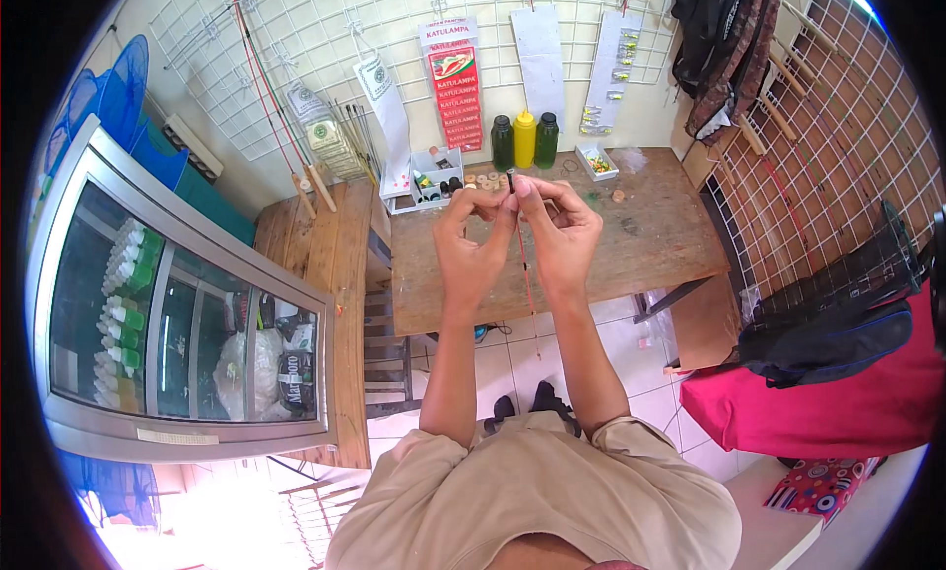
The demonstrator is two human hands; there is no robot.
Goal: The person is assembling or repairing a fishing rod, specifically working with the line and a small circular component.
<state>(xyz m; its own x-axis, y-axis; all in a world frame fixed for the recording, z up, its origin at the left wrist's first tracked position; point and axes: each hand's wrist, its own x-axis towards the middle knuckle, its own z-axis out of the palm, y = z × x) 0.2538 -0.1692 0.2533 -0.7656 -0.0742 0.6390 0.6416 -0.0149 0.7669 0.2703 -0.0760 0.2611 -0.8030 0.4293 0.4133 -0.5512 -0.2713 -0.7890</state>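
Observation:
Both my hands are raised over the wooden table, fingertips close together around the black end of a thin red fishing rod (527,284). My left hand (471,237) pinches near that black end. My right hand (562,233) has thumb and fingers closed on the same part from the other side. The rod's slim red length hangs down between my forearms toward me, with small dark bands along it. Its lower tip shows above the floor tiles. Exactly where each fingertip touches is partly hidden.
On the wooden table (631,240) stand dark green bottles (503,144), a yellow squeeze bottle (523,141), cork rings (485,182), a white parts tray (431,191) and a small white box (596,162). A glass-doored cabinet (187,434) is left; bags (838,338) hang right.

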